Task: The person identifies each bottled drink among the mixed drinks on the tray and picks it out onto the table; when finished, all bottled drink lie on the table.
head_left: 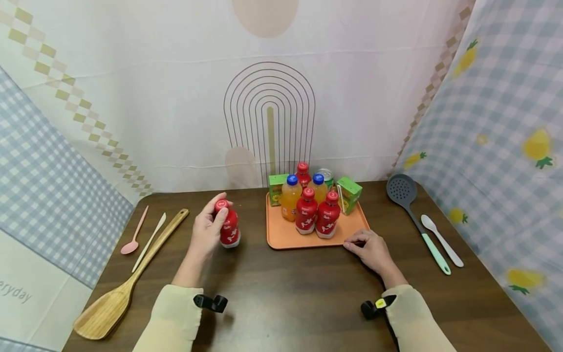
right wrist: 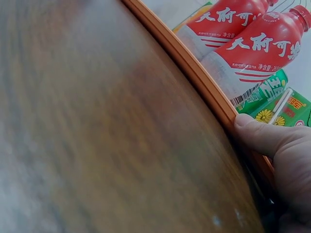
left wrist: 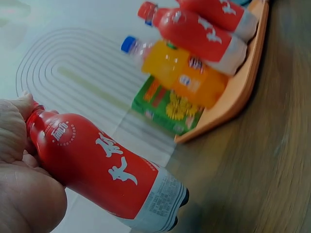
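Observation:
My left hand (head_left: 206, 229) grips a red cola bottle (left wrist: 97, 160) around its cap and neck, left of the orange tray (head_left: 281, 241). The bottle stands slightly tilted, its pale base close over the table. At the tray's front right corner, my right hand (head_left: 371, 250) pinches the rim, with the thumb (right wrist: 252, 128) on top and the other fingers mostly hidden. On the tray stand several red bottles (head_left: 327, 215), two orange drink bottles (head_left: 289, 198) with blue caps, a green can (head_left: 326, 177) and two green drink cartons (head_left: 349, 194).
A wooden spatula (head_left: 107, 310), a cream knife (head_left: 149, 242) and a pink spoon (head_left: 134, 239) lie on the table's left. To the right are a grey skimmer (head_left: 402, 189) with a mint handle and a white spoon (head_left: 442, 239). A patterned curtain (head_left: 189, 98) hangs behind.

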A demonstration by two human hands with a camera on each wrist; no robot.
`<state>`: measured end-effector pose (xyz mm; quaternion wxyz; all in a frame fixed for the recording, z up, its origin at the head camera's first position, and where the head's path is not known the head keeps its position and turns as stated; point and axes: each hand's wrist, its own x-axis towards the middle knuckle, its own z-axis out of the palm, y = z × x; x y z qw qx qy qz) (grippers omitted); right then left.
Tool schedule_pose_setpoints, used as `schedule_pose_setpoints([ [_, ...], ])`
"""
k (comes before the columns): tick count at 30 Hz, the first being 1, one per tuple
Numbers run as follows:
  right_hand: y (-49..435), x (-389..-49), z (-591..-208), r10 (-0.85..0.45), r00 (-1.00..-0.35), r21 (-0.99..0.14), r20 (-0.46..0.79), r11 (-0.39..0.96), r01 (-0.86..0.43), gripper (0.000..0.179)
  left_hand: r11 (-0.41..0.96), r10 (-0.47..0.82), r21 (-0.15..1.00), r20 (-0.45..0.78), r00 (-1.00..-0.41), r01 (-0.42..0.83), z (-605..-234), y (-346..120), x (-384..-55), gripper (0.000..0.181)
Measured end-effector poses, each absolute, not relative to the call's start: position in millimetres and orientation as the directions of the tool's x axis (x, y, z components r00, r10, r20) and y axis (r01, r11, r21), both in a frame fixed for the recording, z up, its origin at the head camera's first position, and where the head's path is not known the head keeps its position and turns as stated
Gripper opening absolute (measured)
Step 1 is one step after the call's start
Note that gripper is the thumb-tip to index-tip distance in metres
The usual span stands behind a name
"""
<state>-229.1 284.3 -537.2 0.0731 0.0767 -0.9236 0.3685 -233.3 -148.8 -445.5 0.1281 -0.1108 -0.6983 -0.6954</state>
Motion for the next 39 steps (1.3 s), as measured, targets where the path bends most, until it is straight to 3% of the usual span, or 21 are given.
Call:
schedule_pose_setpoints([
  [16,284,-229,-538,-0.092,-0.978,-0.659,0.189,0.727,-0.196,0.008,-0.105,-0.022,0.937,0.333,-0.943,0.333,-460,-190,-244,0.041],
  [23,283,-229,-538,-0.089,-0.977,-0.654,0.196,0.73,-0.198,0.009,-0.028,0.011,0.938,0.346,-0.938,0.345,-464,-197,-245,0.043],
  [28,285,-230,-537,-0.086,-0.975,-0.653,0.205,0.73,-0.202,0.009,0.071,-0.091,0.954,0.296,-0.951,0.291,-476,-196,-239,0.045],
  [33,287,-230,-538,-0.083,-0.972,-0.651,0.22,0.73,-0.21,0.007,0.035,-0.204,0.974,0.226,-0.952,0.224,-485,-188,-230,0.049],
  [39,285,-230,-539,-0.083,-0.974,-0.66,0.211,0.723,-0.204,0.006,0.056,-0.238,0.977,0.211,-0.948,0.203,-489,-187,-228,0.051],
])
